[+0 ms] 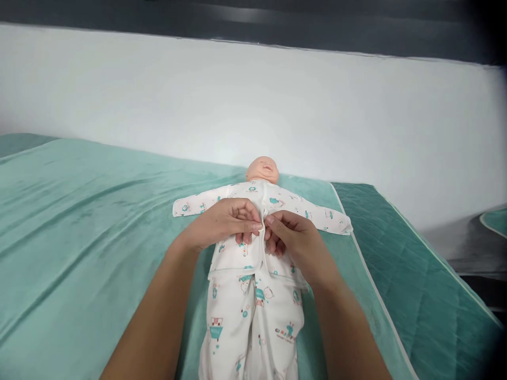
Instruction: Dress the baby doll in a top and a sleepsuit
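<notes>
1 doll point(262, 170) lying face up on a light green blanket point(99, 227), head at the far end, legs running toward the near edge. It is wearing a white printed shirt point(240, 258) and matching trousers point(253, 316).

Grip: both hands are working at the middle of the shirt front. The left hand point(225, 221) is pinching the front edge between thumb and forefinger, its other fingers curling over the cloth. The right hand point(295, 232) is doing likewise just to the right, thumb and forefinger closing on the same seam. The 2 sets of fingertips are facing each other, with only a narrow strip of cloth showing between them.

Position: the shirt is lying directly under the grip, its collar on the far side, its hem on the near side. Nearer than the hands, the 2 front edges are standing slightly apart. The hem is overlapping the trousers. The left sleeve point(202, 202) and right sleeve point(322, 215) are stretching out sideways, clear of the fingers. The doll's head is resting well beyond the hands.

Surroundings: a darker green quilted mat point(400, 248) is showing at right, past the blanket's pale edging. A white wall point(237, 100) is standing on the far side.
</notes>
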Demonstrator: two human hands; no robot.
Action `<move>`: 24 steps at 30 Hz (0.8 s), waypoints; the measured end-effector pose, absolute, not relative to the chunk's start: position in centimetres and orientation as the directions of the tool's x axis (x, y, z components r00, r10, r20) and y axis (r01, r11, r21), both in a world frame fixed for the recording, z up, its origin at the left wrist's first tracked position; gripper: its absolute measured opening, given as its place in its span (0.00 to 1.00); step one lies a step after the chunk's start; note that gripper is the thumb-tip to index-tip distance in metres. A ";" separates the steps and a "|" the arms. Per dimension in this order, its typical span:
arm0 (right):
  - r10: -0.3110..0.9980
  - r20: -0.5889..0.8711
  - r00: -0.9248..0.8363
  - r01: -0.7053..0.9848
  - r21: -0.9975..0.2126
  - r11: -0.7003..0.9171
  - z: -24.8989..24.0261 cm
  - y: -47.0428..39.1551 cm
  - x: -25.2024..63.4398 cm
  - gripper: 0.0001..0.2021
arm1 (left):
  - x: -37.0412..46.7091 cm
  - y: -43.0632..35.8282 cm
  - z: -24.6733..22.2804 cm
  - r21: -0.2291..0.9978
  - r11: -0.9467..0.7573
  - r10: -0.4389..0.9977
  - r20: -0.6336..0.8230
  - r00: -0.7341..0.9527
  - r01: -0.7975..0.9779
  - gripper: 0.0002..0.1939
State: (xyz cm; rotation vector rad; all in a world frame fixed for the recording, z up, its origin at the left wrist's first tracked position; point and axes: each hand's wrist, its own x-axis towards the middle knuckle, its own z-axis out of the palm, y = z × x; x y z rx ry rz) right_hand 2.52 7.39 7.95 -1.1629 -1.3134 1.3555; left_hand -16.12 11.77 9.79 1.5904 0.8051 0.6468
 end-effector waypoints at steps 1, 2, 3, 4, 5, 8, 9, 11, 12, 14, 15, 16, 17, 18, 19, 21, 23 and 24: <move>0.987 -0.038 -0.158 -0.003 -0.999 -0.039 7.9 7.4 2.5 0.16 | -16.1 11.8 9.8 0.985 -0.077 0.794 -0.032 0.607 0.152 0.09; 0.987 -0.037 -0.156 -0.018 -0.999 -0.040 7.9 7.4 2.5 0.15 | -16.1 11.8 9.8 0.985 -0.072 0.793 -0.039 0.608 0.157 0.09; 0.987 -0.035 -0.156 -0.032 -0.999 -0.040 7.9 7.4 2.5 0.14 | -16.1 11.8 9.8 0.986 -0.066 0.790 -0.043 0.612 0.155 0.09; 0.987 -0.032 -0.159 -0.044 -0.998 -0.040 7.9 7.4 2.5 0.13 | -16.1 11.8 9.8 0.987 -0.061 0.785 -0.046 0.618 0.151 0.09; 0.986 -0.029 -0.163 -0.052 -0.998 -0.038 7.8 7.4 2.5 0.13 | -16.1 11.8 9.8 0.988 -0.057 0.780 -0.047 0.624 0.145 0.09; 0.985 -0.022 -0.171 -0.044 -0.999 -0.030 7.6 7.5 2.4 0.13 | -16.1 11.9 9.7 0.986 -0.056 0.776 -0.057 0.628 0.159 0.10; 0.985 -0.022 -0.172 -0.034 -0.999 -0.029 7.6 7.5 2.4 0.14 | -16.1 11.8 9.7 0.983 -0.061 0.780 -0.062 0.623 0.174 0.11; 0.985 -0.021 -0.169 -0.002 -1.000 -0.021 7.4 7.6 2.3 0.14 | -16.0 11.8 9.7 0.977 -0.072 0.788 -0.069 0.611 0.203 0.11; 0.986 -0.016 -0.169 0.020 -1.000 -0.013 7.3 7.6 2.3 0.14 | -15.9 11.8 9.7 0.974 -0.078 0.791 -0.070 0.607 0.215 0.11; 0.986 -0.003 -0.167 0.063 -0.998 0.008 7.1 7.6 2.2 0.15 | -15.8 11.8 9.6 0.969 -0.089 0.793 -0.071 0.605 0.230 0.11; 0.986 0.004 -0.168 0.083 -0.996 0.018 7.1 7.6 2.2 0.15 | -15.8 11.8 9.6 0.968 -0.092 0.792 -0.072 0.607 0.235 0.10; 0.985 0.010 -0.171 0.103 -0.994 0.028 7.0 7.6 2.2 0.15 | -15.8 11.8 9.5 0.968 -0.091 0.789 -0.073 0.610 0.234 0.10; 0.984 0.015 -0.175 0.122 -0.992 0.037 7.0 7.5 2.2 0.16 | -15.8 11.8 9.5 0.970 -0.088 0.786 -0.071 0.614 0.226 0.10; 0.984 0.022 -0.177 0.142 -0.989 0.048 7.0 7.5 2.2 0.16 | -15.8 11.9 9.3 0.974 -0.083 0.782 -0.067 0.619 0.209 0.10; 0.983 0.030 -0.178 0.163 -0.985 0.060 7.0 7.5 2.1 0.15 | -15.9 12.0 9.2 0.979 -0.077 0.778 -0.059 0.625 0.188 0.10; 0.982 0.043 -0.184 0.190 -0.979 0.079 7.0 7.4 2.1 0.15 | -15.8 12.1 8.9 0.988 -0.068 0.774 -0.033 0.633 0.135 0.10; 0.979 0.043 -0.200 0.178 -0.981 0.079 7.0 7.3 2.2 0.13 | -15.8 12.2 8.7 0.995 -0.061 0.779 -0.004 0.627 0.082 0.11; 0.976 0.037 -0.215 0.158 -0.985 0.073 6.9 7.3 2.2 0.11 | -15.7 12.2 8.6 0.997 -0.059 0.787 0.010 0.617 0.059 0.11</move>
